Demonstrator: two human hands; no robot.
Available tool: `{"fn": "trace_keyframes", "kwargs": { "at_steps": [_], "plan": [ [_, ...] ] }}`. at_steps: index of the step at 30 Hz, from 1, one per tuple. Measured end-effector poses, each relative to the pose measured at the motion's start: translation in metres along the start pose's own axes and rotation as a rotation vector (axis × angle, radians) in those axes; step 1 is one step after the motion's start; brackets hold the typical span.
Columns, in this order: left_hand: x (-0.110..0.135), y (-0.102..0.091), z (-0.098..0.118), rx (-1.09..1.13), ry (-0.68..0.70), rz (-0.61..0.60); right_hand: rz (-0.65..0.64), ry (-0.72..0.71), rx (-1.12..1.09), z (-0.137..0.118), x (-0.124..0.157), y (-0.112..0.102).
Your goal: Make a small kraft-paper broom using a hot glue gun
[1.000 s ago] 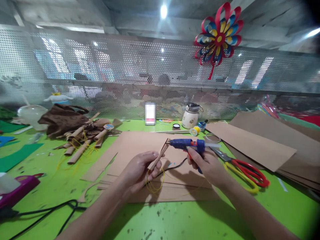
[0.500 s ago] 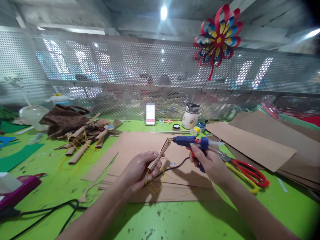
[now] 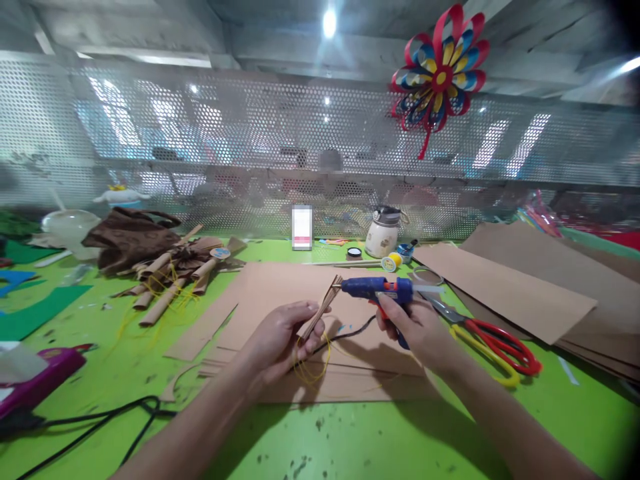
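Head view: Across a bright green tabletop [image 3: 320, 443], flat brown paper sheets [image 3: 280, 283] lay beneath the work. The right hand [image 3: 417, 327] gripped a blue plastic glue gun [image 3: 373, 288] nearly level, apparently for close aim. The left hand [image 3: 280, 330] pinched a slim layered brown paper bundle [image 3: 324, 305] low down, its upper end at the metal nozzle [image 3: 339, 285], likely to stay clear of heat. Against half a second earlier, the gun sat slightly lower and farther left.

Glue gun [image 3: 377, 288] above cardboard sheets [image 3: 280, 287], scissors [image 3: 495, 345] right, paper rolls [image 3: 163, 303] left, bottle [image 3: 383, 235] behind
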State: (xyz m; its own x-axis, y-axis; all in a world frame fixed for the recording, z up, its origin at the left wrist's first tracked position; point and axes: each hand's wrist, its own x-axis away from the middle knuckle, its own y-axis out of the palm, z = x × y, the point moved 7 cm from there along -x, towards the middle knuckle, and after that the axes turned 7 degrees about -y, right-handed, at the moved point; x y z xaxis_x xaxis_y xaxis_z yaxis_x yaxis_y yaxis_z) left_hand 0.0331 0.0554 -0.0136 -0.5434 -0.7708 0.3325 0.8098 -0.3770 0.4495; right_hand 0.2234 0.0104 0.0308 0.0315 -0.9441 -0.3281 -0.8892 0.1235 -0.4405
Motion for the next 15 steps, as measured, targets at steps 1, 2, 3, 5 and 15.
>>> {"fn": "trace_keyframes", "kwargs": {
  "at_steps": [1, 2, 3, 5, 15],
  "plan": [
    [-0.0005, -0.0001, -0.0002, 0.0, 0.003, -0.008, -0.014, -0.005, 0.01, -0.0012, 0.0004, 0.0015],
    [-0.0005, 0.0003, -0.0002, 0.0, 0.006, -0.016, -0.02, -0.007, 0.021, -0.0019, 0.0006, 0.0021],
    [-0.0002, 0.001, -0.0001, 0.0, 0.007, -0.022, -0.019, -0.009, 0.033, -0.0023, 0.0007, 0.0019],
    [0.0012, 0.0029, 0.0005, -0.002, 0.001, -0.023, -0.009, -0.011, 0.055, -0.0024, 0.0005, 0.0002],
    [0.0029, 0.0036, 0.0028, -0.012, -0.009, 0.01, 0.027, -0.003, 0.116, 0.0031, -0.0014, -0.0066]
  ]
}}
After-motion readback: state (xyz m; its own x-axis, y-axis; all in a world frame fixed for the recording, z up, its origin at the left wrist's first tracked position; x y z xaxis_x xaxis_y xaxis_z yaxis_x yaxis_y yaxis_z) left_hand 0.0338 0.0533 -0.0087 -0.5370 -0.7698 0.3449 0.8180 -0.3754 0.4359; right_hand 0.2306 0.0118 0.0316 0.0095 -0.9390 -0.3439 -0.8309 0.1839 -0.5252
